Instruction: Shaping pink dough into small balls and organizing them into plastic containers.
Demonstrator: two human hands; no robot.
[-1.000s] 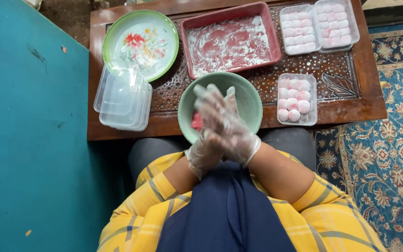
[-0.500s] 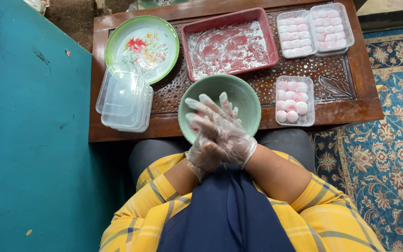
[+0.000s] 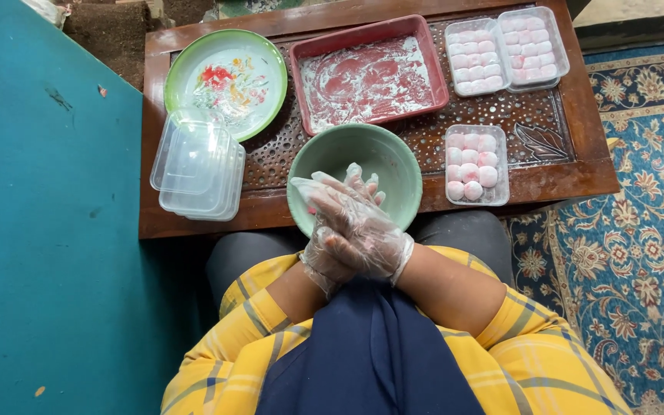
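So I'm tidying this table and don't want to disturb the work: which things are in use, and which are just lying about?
In use:
- left hand and right hand, gloved, pressed together
- green bowl under them
- open tray of pink and white balls
- floured red tray

Lying about:
- flowered green plate
- stack of empty clear containers
- two filled clear trays
- patterned rug

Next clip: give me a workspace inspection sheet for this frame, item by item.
Surface: carved wooden table.
Job's things: green bowl under the hands; open tray of pink balls.
Clutter: floured red tray, flowered green plate, stacked clear lids, two filled boxes.
Grippers: left hand and right hand, gloved, pressed together; anything between them is hidden.
Cables: nothing seen.
Surroundings: teal mat, patterned rug.
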